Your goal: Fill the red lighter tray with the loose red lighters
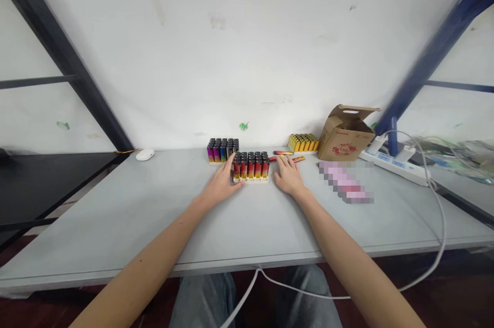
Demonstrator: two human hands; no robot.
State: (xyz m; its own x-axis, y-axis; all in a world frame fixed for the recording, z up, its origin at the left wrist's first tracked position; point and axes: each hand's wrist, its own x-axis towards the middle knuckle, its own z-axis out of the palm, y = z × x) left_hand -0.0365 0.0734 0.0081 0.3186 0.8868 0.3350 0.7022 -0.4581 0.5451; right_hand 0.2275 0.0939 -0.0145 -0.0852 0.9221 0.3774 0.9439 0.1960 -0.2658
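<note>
Red and yellow lighters with black tops (250, 167) stand in tight rows in a pale front rack (257, 181) on a grey table (116, 220), an upright arrangement that presumably stops them from toppling. A person's left hand (221, 184) curves around the front rack's left side, fingers along its edge and thumb by its near corner, apparently to steady it; whether it grips firmly cannot be told. Just right of the front rack, the right hand (288, 179) reaches over loose lighters (298, 159), its fingertips at or on them, though the view does not show whether one is pinched. Lying flat beside the front rack, these sit within easy reach. Behind it to the left stands a second rack of purple and blue lighters (217, 152); behind it to the right, yellow lighters (304, 143) fill another, with a cardboard box (339, 138) farther right, its flap raised.
</note>
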